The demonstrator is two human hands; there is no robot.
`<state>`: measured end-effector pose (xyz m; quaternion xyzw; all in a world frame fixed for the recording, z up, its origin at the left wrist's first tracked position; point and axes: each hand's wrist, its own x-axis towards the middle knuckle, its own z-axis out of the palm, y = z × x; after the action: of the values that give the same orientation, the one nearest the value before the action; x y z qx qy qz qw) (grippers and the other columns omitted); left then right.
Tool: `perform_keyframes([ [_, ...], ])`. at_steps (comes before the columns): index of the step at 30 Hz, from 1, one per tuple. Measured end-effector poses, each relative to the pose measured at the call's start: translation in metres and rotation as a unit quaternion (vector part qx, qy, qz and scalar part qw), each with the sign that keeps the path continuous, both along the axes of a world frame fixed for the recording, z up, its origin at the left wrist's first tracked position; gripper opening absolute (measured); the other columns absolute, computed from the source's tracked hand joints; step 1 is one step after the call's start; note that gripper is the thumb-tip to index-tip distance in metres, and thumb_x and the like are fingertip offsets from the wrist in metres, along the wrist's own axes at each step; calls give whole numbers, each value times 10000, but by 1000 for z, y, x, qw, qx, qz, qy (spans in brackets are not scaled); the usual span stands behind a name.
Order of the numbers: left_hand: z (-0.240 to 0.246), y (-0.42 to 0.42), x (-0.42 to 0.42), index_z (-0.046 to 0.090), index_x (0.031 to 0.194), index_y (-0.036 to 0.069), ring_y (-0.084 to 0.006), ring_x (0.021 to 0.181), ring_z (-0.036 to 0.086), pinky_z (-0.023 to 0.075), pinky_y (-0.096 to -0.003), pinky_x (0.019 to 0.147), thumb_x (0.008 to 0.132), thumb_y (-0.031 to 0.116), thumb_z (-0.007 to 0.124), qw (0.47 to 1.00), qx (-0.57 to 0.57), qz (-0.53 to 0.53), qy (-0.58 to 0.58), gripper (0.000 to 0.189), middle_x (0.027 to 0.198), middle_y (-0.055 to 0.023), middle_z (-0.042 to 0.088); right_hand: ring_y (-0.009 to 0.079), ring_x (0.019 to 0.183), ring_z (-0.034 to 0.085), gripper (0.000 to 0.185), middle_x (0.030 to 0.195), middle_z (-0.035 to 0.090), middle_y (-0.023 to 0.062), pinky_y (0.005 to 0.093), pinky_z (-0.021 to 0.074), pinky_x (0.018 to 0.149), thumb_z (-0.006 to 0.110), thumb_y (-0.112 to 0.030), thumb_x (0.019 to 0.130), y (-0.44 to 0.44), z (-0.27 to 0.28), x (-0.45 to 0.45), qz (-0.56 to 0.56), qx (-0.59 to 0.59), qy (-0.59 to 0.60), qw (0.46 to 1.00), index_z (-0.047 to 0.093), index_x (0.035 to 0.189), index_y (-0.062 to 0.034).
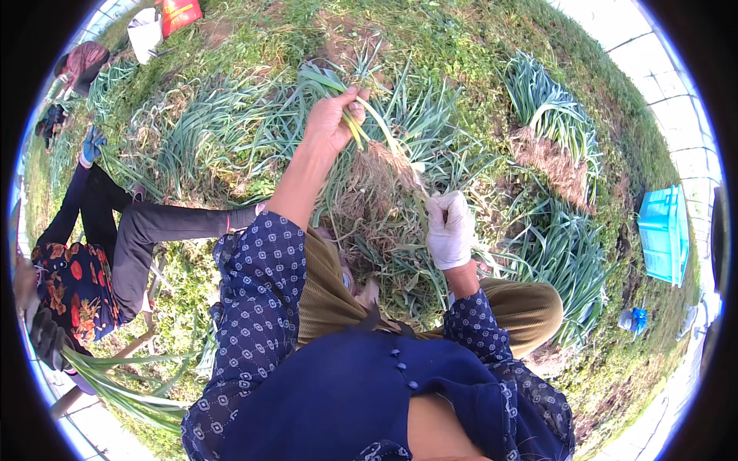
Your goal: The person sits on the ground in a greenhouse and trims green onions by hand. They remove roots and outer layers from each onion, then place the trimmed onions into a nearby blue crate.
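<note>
Bare, my left hand (336, 118) is closed around several leek-like plants (377, 118) with pale stems and green leaves, their roots hanging to the lower right. My right hand (450, 229) wears a white glove; its fingers pinch a thin, withered leaf or skin (420, 201) at the root end of those plants. Beneath both hands lies a heap of more plants with green leaves (426, 124) and a tangle of brown roots (366, 187), in front of my bent knees.
Bundled plants (553, 109) lie at the right, with another leafy pile (568, 265) nearer. Beyond stands a blue plastic crate (663, 235). A co-worker in a floral top (75, 288) sits close at the left, holding long leaves (127, 392). Another person (83, 66) bends farther off, near white and red bags (144, 34).
</note>
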<state>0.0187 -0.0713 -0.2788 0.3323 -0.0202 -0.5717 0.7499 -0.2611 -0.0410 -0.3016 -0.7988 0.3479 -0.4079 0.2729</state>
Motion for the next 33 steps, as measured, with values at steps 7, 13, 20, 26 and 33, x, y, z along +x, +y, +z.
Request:
perform_keyframes([
  [7,10,5,-7,537,1091,-55,-99,660,515,462,-220,554,925,39,547,994,-31,-95,-49,192,1119,-200,587,278,1033,562,112,1035,665,60,408,411,910,715,-174,770,-17,-14,-43,-50,-14,248,967,714,875,-136],
  [13,14,3,-26,537,1118,-56,-104,694,524,469,-218,568,933,46,538,986,-34,-164,-5,212,1149,-204,572,266,967,572,333,1021,643,76,381,434,874,766,-266,736,-37,19,19,-13,-41,43,998,659,1011,-110],
  [20,10,7,-27,499,1159,-72,-95,678,501,454,-214,580,933,18,518,985,-17,-171,26,244,1208,-224,522,132,759,538,72,797,586,38,272,441,712,617,14,835,-22,10,42,11,145,-219,965,618,782,-35],
  [26,13,3,-10,507,1144,-62,-94,665,522,479,-216,572,933,36,530,990,-39,-132,6,234,1155,-207,560,82,740,523,69,857,587,25,233,443,680,557,-13,896,-20,0,11,-98,154,-278,943,592,842,-37],
  [33,15,11,4,539,1122,-56,-112,678,531,486,-225,568,936,63,543,990,-64,-122,-22,221,1098,-192,597,314,944,609,309,1009,680,90,393,465,878,676,-143,794,-30,-18,-54,-49,40,353,933,669,1103,-135],
])
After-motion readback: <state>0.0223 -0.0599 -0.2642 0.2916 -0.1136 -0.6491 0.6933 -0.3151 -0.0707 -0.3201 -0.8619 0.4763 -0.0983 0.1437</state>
